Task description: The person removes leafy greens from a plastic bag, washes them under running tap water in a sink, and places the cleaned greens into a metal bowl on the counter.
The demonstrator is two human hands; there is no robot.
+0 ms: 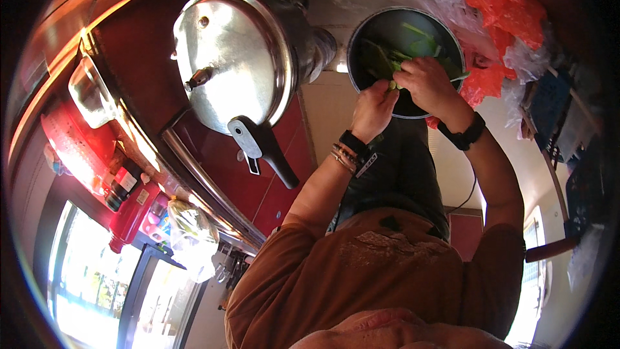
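A round dark pot point(355, 48) with a pale rim sits before me, with green leaves and stems point(417, 34) inside it. My left hand point(374, 109) is over the pot's near left edge, thumb and fingers pinched on a green vegetable stem point(393, 85). Close against it, my right hand point(426, 80) pinches the same stem from the right. The two hands almost touch. A pale stem end point(461, 76) pokes out over the rim, to the right of my right hand. The fingertips are partly hidden, and so is the pot's near inside.
To the left stands a large steel pressure cooker point(232, 63) with its black handle point(273, 152) jutting toward me. Clear and red plastic bags point(506, 5) crowd the pot's right side. A red perforated basket point(77, 140), a clear container point(92, 92) and a plastic bag point(191, 232) are at far left.
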